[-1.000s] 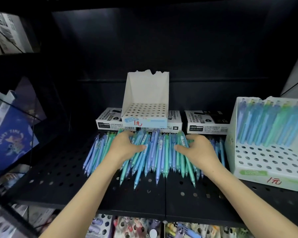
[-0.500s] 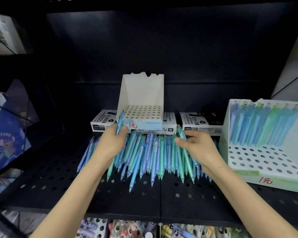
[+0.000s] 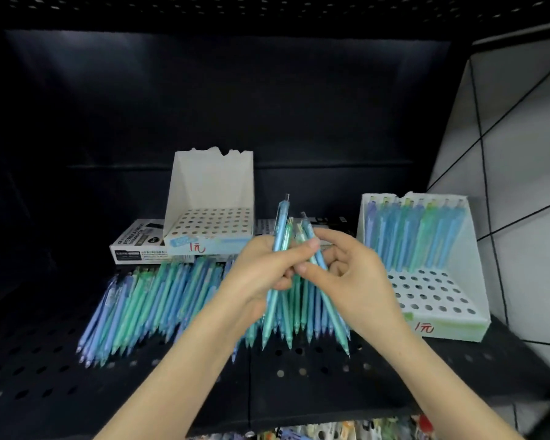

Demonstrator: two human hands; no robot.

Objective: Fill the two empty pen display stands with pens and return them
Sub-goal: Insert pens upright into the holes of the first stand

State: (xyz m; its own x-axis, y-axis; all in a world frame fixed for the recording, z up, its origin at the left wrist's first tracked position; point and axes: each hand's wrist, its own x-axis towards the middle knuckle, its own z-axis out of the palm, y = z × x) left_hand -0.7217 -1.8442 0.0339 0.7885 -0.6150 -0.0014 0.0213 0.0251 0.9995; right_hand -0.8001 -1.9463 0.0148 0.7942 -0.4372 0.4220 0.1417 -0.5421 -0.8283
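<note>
Head view: the left hand (image 3: 261,274) grips a small bundle of pens (image 3: 281,223), near upright and tips down, above loose pens (image 3: 146,306) lying front-to-back on the shelf (image 3: 299,392). The right hand (image 3: 353,281) pinches one pen of the bundle. The empty stand (image 3: 210,198) sits at the shelf's rear, beyond and left of both hands (left hand nearer). The part-filled stand (image 3: 438,315) occupies the right edge.

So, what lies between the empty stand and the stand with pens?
In the head view, marker boxes; the left hand and right hand, holding pens, partly cover them.
</note>
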